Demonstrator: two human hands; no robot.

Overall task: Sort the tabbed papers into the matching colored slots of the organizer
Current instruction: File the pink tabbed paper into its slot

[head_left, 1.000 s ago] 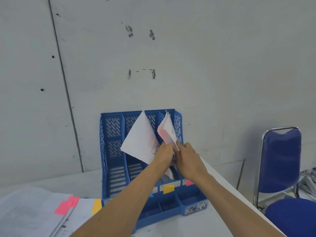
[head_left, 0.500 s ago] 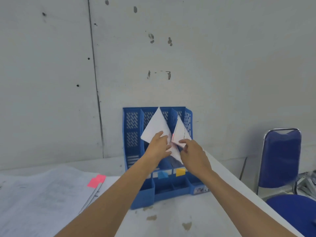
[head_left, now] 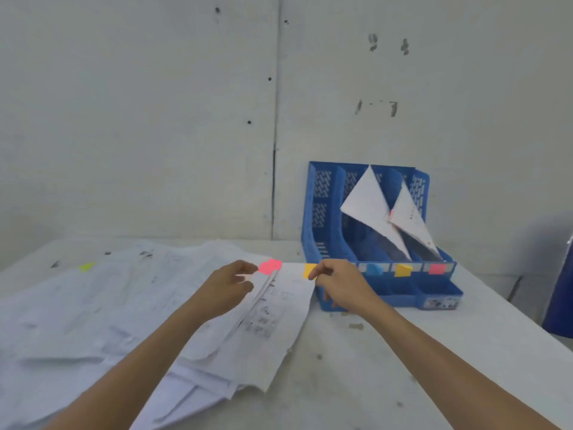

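On the white table (head_left: 403,352), we find the paper stack (head_left: 93,305) lying left of the blue organizer (head_left: 322,212). Our right hand (head_left: 344,287) pinches the orange tab (head_left: 307,270) at the top sheet's far corner. Our left hand (head_left: 229,290) hovers loosely curled, holding nothing, just beside the pink tab (head_left: 269,266). Two sheets (head_left: 366,203) stand in the organizer's slots.

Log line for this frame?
stage: picking next sheet | left hand: by pink sticky tab, holding nothing | right hand: at orange sticky tab, grip unclear | blue plastic organizer: two white sheets filed
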